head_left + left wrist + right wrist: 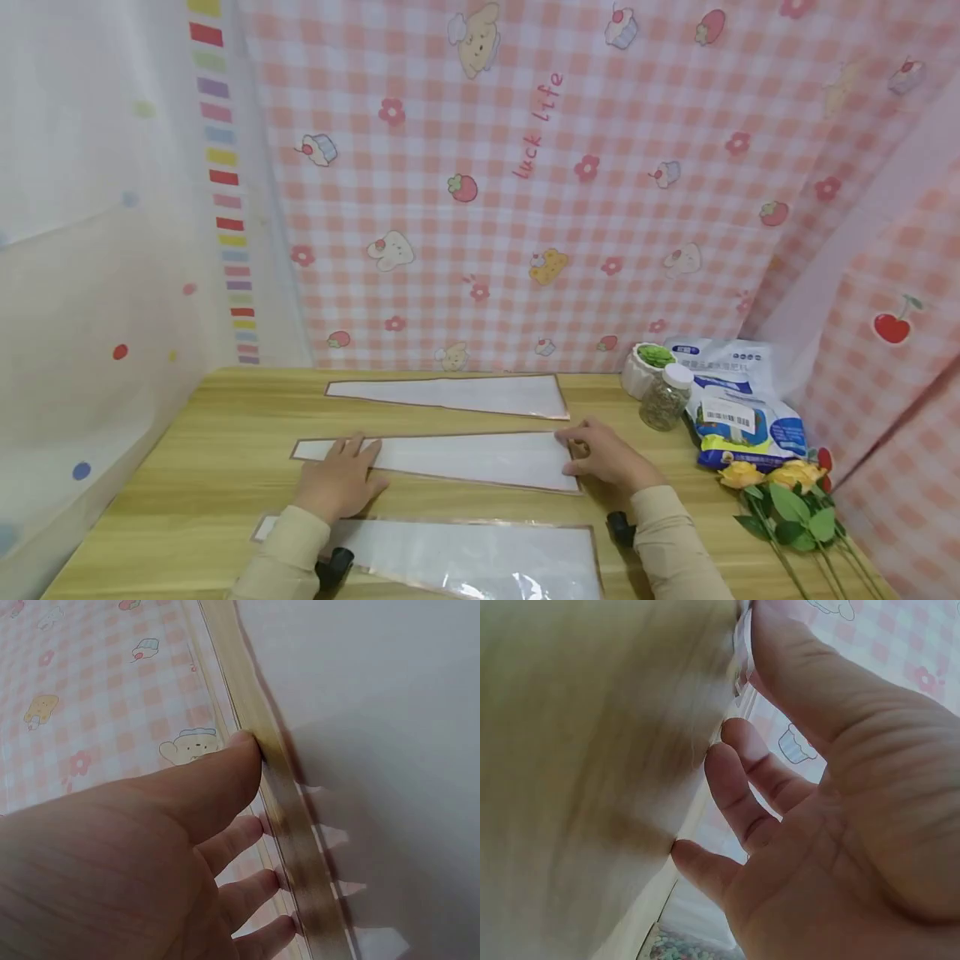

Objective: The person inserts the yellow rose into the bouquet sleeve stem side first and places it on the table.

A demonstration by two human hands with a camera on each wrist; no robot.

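Observation:
A long tapered white sheet (465, 457) with thin brown edging lies flat across the middle of the table. Near its narrow left end rests my left hand (337, 479), fingers spread over the sheet and thumb towards the lower edge. My right hand (606, 457) touches the wide right end, thumb and forefinger apart along that edge. In the right wrist view, the other fingertips (727, 761) meet the wooden surface. Behind lies a similar white sheet (480, 394). A third, glossy sheet (480, 550) lies nearest me, partly covered by my left forearm.
At the back right stand a white pot (637, 373) with green filling and a white-lidded jar (666, 400). Plastic bags (750, 425) lean beside them. Yellow roses (795, 475) lie at the right edge. Checked cloth (480, 217) hangs behind the wooden table (187, 467).

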